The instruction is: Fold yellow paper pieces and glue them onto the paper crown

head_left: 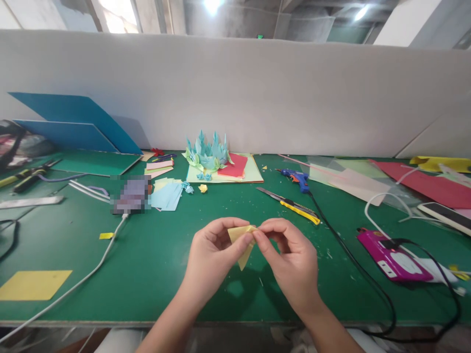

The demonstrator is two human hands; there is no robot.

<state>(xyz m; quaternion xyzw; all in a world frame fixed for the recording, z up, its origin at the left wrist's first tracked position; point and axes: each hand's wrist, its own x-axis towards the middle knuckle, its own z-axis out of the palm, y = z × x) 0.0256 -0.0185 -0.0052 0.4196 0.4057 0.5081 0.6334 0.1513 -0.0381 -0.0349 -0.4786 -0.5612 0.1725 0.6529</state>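
A small piece of folded yellow paper (239, 235) is held up above the green table, near its front edge. My left hand (217, 252) pinches it from the left, thumb in front and fingers behind. From the other side, my right hand (290, 257) grips its upper right corner between thumb and index finger. Part of the paper is hidden behind the fingers. Beyond my hands lie a small yellow folded flower (203, 188) and a few blue ones (187, 187). A blue and green folded-paper crown shape (208, 152) stands farther back.
On the right lie a yellow utility knife (300, 212), a blue glue gun (296, 179) with a black cord, and a magenta power strip (392, 255). Leftward are a yellow paper sheet (37, 285), a white cable (106, 255) and light blue sheets (167, 197). A white partition (235, 93) closes the back.
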